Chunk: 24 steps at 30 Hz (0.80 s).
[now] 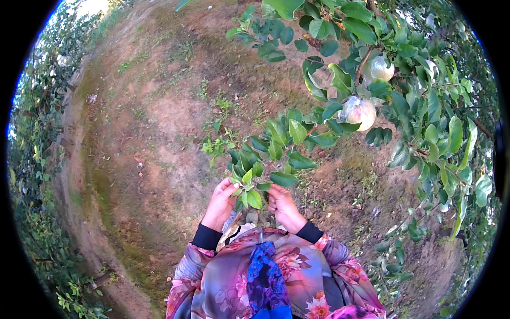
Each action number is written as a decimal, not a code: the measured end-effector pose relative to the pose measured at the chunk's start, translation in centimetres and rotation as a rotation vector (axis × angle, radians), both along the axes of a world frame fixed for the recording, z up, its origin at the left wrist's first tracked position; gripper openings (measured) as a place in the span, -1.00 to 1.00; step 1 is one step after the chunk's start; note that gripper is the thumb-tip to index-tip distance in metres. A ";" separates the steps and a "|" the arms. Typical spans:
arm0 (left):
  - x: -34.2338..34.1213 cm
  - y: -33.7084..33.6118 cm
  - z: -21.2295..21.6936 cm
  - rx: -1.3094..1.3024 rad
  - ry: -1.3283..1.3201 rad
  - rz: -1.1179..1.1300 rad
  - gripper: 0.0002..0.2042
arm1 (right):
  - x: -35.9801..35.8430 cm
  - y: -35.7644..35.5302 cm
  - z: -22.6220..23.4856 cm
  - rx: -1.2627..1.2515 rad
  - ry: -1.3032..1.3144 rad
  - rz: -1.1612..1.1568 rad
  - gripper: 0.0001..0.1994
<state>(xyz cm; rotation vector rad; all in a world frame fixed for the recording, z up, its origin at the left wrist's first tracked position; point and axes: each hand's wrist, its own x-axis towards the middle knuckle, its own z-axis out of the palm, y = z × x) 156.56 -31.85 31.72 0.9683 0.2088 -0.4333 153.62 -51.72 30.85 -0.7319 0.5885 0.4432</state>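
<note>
A leafy apple branch (pixel 287 144) reaches in from the upper right, and its tip (pixel 246 187) ends between my two hands. My left hand (pixel 220 203) pinches the tip's leaves from the left side, thumb and fingers pressed together. From the right, my right hand (pixel 283 206) has thumb and fingers closed on a green leaf (pixel 264 187) of the same shoot. Farther up the branch hangs a pale apple (pixel 359 112) wrapped in a clear plastic bag. Another bagged apple (pixel 380 69) hangs above it among the leaves.
More leafy branches (pixel 441 138) crowd the right side. A row of green foliage (pixel 37 175) lines the far left. Bare reddish soil (pixel 154 122) with small weeds (pixel 223 103) lies below. My flowered jacket (pixel 228 276) fills the bottom.
</note>
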 end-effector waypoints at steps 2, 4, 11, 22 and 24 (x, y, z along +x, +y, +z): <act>0.3 -0.2 -0.2 -0.008 0.038 0.038 -0.84 | -0.4 -1.6 -2.4 0.282 0.115 -0.002 -0.87; 0.6 -0.4 -0.2 -0.046 0.081 0.064 -0.83 | -1.5 -2.4 -4.7 0.276 0.071 0.082 -0.84; -0.1 0.5 -0.9 -0.079 0.065 0.034 -0.67 | -0.4 -2.8 -1.9 -0.261 -0.378 0.171 -0.59; -3.9 -0.2 3.1 0.429 -0.229 -0.060 -0.78 | -0.7 -1.1 -1.9 0.117 -0.116 0.068 -0.67; -4.3 0.8 2.7 0.429 -0.202 0.005 -0.84 | -0.7 -1.0 -1.9 0.066 -0.100 0.074 -0.67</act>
